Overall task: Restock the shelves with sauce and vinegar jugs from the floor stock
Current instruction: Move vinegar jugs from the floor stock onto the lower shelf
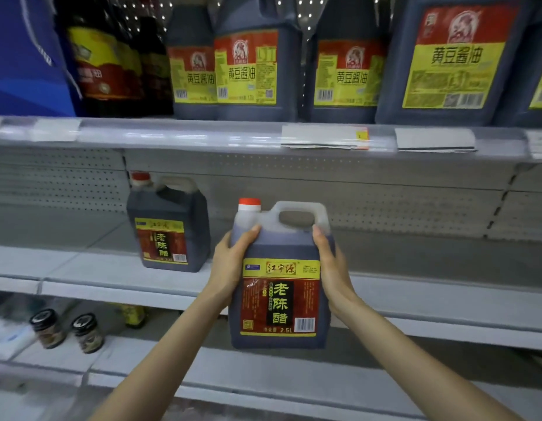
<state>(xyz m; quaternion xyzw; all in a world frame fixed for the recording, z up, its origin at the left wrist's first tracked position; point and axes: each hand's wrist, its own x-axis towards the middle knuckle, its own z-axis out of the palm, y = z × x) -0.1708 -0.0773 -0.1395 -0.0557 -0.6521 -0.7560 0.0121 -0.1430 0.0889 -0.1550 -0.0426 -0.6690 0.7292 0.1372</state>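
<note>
I hold a dark vinegar jug (280, 275) with a red cap and a red-and-yellow label upright in front of the middle shelf (111, 278). My left hand (230, 265) grips its left side, thumb on the shoulder. My right hand (332, 262) grips its right side. The jug hangs in the air, its base below the shelf's front edge. A second matching vinegar jug (169, 226) stands on the middle shelf to the left, further back.
The top shelf (203, 135) carries several large soy sauce jugs (254, 65) and dark bottles (108, 62) beside a blue box (23, 56). Two small black-lidded jars (67, 331) stand on the bottom shelf at left. Bare middle-shelf surface lies right of the standing jug.
</note>
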